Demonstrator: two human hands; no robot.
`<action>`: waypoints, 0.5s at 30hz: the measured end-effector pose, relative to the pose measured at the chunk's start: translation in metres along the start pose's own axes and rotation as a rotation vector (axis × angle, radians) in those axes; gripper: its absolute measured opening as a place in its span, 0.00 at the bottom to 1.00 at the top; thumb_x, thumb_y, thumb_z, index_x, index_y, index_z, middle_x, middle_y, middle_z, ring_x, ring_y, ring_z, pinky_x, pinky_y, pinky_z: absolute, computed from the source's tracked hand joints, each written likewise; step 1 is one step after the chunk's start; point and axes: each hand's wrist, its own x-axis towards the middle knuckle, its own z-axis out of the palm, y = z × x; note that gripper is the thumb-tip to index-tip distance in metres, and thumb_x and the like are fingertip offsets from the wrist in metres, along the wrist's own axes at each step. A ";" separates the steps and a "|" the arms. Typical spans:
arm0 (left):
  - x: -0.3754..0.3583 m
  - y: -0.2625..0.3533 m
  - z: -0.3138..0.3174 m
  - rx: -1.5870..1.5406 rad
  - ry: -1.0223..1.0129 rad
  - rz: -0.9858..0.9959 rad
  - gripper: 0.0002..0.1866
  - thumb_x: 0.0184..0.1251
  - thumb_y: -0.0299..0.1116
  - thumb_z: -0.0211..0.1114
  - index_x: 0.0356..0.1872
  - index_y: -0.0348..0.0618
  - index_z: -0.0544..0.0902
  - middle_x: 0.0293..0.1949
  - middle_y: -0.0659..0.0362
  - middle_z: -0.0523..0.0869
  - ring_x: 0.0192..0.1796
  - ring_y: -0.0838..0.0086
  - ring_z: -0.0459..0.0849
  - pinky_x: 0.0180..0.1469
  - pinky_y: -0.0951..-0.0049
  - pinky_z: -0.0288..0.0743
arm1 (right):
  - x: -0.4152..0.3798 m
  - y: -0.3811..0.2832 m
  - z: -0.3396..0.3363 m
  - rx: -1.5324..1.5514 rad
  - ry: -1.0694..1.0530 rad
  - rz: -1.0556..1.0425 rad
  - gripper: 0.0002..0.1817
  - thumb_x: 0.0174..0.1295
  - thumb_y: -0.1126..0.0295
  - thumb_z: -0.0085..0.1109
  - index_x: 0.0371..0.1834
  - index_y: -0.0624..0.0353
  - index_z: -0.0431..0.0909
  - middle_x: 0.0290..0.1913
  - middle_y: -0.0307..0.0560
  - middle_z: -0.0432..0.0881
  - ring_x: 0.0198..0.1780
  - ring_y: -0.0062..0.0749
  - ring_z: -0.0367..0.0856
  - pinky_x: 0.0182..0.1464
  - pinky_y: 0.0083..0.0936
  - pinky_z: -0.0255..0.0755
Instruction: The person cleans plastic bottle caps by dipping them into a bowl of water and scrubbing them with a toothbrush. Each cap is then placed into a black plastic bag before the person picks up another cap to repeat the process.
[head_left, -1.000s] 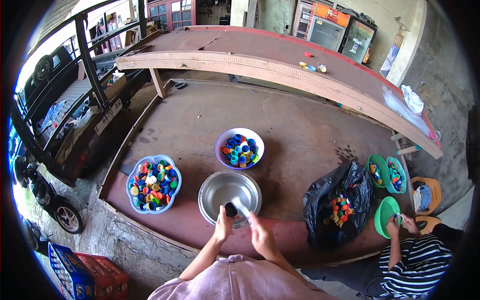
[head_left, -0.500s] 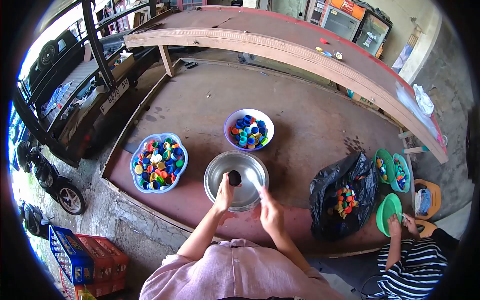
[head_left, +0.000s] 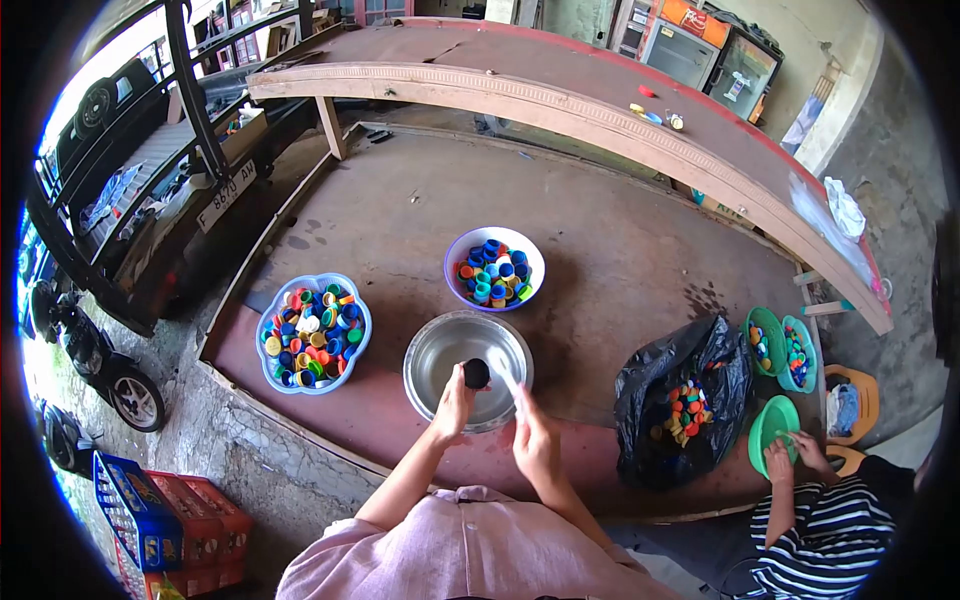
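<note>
My left hand (head_left: 455, 408) is closed around a small round black bottle cap (head_left: 476, 374) above the metal bowl (head_left: 411, 352). Beside it, my right hand (head_left: 537, 442) grips a slim white tool (head_left: 508, 373), slanted over the bowl's right side; blur hides what kind it is. Behind the metal bowl stands a white bowl with a purple rim (head_left: 540, 258), full of colourful bottle caps (head_left: 492, 272). To the left, a light-blue scalloped basin (head_left: 364, 345) holds many more caps (head_left: 315, 332).
At right an open black plastic bag (head_left: 640, 390) contains caps. Beyond it are green basins (head_left: 762, 420), where another person's hands (head_left: 795, 458) work. A raised wooden shelf (head_left: 560, 92) spans the table's far side. Plastic crates (head_left: 190, 520) stand on the floor at lower left.
My right hand and the white tool have shifted slightly, and its fingers look straighter. The left hand still holds the black cap. The whole view has moved a little.
</note>
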 end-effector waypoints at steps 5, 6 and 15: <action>-0.003 -0.016 -0.022 0.147 -0.019 -0.066 0.29 0.72 0.54 0.31 0.47 0.38 0.72 0.36 0.56 0.76 0.40 0.73 0.73 0.46 0.69 0.69 | -0.014 0.020 -0.004 -0.098 -0.122 0.055 0.28 0.54 0.79 0.53 0.62 0.52 0.66 0.37 0.56 0.81 0.38 0.43 0.82 0.36 0.32 0.75; -0.006 -0.001 -0.007 0.148 -0.016 -0.062 0.29 0.72 0.54 0.31 0.47 0.38 0.72 0.36 0.56 0.76 0.40 0.73 0.73 0.46 0.69 0.69 | -0.008 0.023 -0.002 -0.091 -0.008 0.044 0.28 0.54 0.79 0.52 0.62 0.52 0.66 0.38 0.56 0.80 0.38 0.43 0.81 0.37 0.31 0.75; -0.008 -0.021 -0.012 -0.118 -0.112 -0.220 0.24 0.72 0.51 0.38 0.43 0.39 0.73 0.37 0.58 0.77 0.37 0.75 0.73 0.46 0.67 0.71 | -0.003 0.021 -0.016 -0.207 -0.101 0.052 0.22 0.60 0.76 0.50 0.60 0.56 0.68 0.42 0.51 0.81 0.40 0.43 0.81 0.37 0.31 0.75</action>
